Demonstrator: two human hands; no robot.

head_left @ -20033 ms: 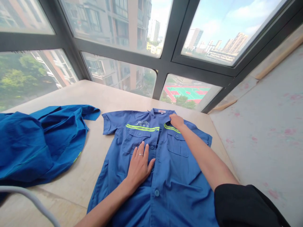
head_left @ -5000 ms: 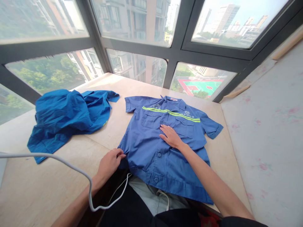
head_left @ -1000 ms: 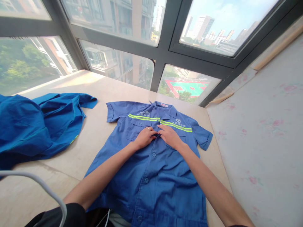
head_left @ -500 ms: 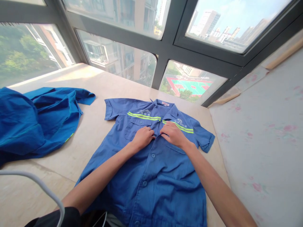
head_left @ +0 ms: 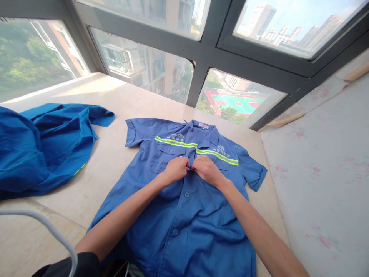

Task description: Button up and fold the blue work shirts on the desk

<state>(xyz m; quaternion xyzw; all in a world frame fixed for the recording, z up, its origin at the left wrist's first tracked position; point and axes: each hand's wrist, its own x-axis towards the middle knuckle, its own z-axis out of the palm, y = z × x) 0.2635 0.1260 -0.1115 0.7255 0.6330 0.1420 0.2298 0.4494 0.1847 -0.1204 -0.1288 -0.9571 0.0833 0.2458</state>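
Observation:
A blue short-sleeved work shirt (head_left: 198,215) with a yellow-green reflective stripe across the chest lies face up on the beige table (head_left: 103,169), collar toward the window. My left hand (head_left: 175,170) and my right hand (head_left: 205,169) meet at the shirt's front placket just below the stripe. Both hands have their fingers curled and pinch the fabric edges there, knuckles almost touching. Buttons run down the placket below my hands.
A second, brighter blue garment (head_left: 43,146) lies crumpled at the table's left. A white cable (head_left: 49,231) curves across the lower left corner. Dark-framed windows (head_left: 201,57) stand behind the table, and a pale flowered surface (head_left: 325,173) borders the right.
Over the last second my hands stayed at the placket and curled tighter together. Five seconds ago the left hand was at the shirt's lower left edge and the right lay flat on the chest.

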